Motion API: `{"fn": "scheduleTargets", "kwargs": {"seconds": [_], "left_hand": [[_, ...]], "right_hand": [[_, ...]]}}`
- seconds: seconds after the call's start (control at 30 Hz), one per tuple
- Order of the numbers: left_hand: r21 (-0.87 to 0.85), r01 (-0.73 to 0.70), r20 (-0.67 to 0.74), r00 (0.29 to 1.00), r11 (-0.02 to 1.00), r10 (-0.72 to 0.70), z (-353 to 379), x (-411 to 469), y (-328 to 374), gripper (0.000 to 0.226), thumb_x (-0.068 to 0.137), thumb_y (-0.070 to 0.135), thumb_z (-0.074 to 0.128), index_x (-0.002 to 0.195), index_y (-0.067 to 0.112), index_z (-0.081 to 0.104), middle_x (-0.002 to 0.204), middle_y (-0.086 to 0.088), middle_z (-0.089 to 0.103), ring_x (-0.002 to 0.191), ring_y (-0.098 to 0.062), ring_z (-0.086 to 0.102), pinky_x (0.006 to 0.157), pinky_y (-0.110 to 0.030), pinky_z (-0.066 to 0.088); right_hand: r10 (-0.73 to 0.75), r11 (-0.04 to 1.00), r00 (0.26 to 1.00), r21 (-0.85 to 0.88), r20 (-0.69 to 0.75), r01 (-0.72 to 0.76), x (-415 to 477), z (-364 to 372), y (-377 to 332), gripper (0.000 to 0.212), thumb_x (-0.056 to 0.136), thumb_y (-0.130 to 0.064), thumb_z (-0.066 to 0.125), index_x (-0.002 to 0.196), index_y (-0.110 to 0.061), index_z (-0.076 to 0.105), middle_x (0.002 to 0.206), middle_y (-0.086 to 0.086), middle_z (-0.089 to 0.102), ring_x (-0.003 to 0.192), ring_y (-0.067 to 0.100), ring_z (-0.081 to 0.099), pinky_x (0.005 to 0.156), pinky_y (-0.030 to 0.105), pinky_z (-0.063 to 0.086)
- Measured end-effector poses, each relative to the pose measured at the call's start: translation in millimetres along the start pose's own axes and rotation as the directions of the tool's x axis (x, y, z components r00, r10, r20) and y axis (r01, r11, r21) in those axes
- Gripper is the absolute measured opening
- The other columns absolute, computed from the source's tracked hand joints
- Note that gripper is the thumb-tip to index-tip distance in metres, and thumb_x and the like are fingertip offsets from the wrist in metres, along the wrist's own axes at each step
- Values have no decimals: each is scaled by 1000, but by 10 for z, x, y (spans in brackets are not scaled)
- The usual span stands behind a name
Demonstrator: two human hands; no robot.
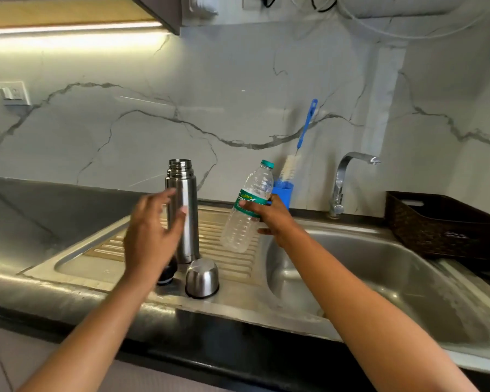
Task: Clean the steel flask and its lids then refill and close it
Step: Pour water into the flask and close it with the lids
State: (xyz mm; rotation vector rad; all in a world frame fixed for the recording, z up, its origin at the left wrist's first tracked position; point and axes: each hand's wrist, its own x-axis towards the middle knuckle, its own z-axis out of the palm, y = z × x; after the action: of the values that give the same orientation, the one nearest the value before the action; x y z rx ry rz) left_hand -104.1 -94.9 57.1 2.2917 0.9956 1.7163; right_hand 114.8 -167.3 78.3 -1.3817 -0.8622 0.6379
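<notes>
The steel flask (185,205) stands upright and uncapped on the sink's ribbed drainboard (229,258). In front of it a steel cup lid (202,278) rests upside down, and a black stopper lid (167,274) lies partly hidden behind my left wrist. My left hand (150,236) hovers open just left of the flask, fingers spread, blurred. My right hand (272,219) grips a clear plastic water bottle (248,207) with a green cap and green label, tilted, held above the drainboard to the right of the flask.
The sink basin (379,278) lies to the right under a steel tap (348,179). A blue cup (283,193) holding a blue-handled bottle brush (306,128) stands at the wall. A dark woven basket (436,224) sits at far right. Black counter edge runs along the front.
</notes>
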Motion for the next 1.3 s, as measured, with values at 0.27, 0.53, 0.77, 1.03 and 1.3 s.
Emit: {"fn": "scheduleTargets", "kwargs": {"seconds": [0.27, 0.53, 0.77, 1.03, 1.3], "left_hand": [[637, 80, 438, 780, 766, -446, 537, 413, -1332, 57, 93, 48, 47, 143, 26, 33, 144, -10, 38, 131, -32, 34, 101, -51, 36], [675, 56, 545, 633, 736, -549, 718, 374, -1628, 56, 94, 61, 29, 145, 36, 26, 154, -3, 23, 141, -29, 22, 109, -51, 22], [677, 75, 562, 589, 732, -580, 724, 390, -1597, 54, 95, 60, 27, 144, 37, 28, 154, -3, 22, 141, -27, 20, 109, -50, 21], [656, 106, 560, 595, 747, -576, 715, 388, -1591, 54, 93, 62, 30, 143, 40, 30, 154, 0, 24, 141, -26, 20, 109, -49, 19], [646, 101, 569, 597, 757, -565, 688, 399, -1595, 53, 93, 63, 32, 140, 40, 33, 153, 0, 26, 141, -26, 21, 109, -49, 20]], "right_hand": [[-72, 965, 995, -258, -73, 51, 1181, 414, 221, 61, 75, -30, 78, 123, -13, 44, 120, 5, 56, 101, 18, 52, 89, 38, 49], [-186, 895, 982, -415, -17, 163, 2094, 906, 428, 66, 74, -30, 79, 127, -11, 44, 125, 8, 57, 112, 25, 55, 91, 32, 45], [-190, 873, 982, -460, -9, 164, 2243, 982, 618, 70, 75, -28, 79, 130, -10, 41, 128, 9, 56, 115, 26, 54, 96, 35, 46], [-146, 862, 989, -491, -3, 125, 2183, 962, 730, 73, 74, -29, 79, 132, -10, 39, 130, 9, 55, 117, 26, 53, 95, 35, 45], [-68, 871, 998, -487, 6, 63, 2114, 961, 729, 85, 73, -31, 80, 138, -10, 30, 135, 10, 50, 123, 28, 49, 96, 35, 42]]}}
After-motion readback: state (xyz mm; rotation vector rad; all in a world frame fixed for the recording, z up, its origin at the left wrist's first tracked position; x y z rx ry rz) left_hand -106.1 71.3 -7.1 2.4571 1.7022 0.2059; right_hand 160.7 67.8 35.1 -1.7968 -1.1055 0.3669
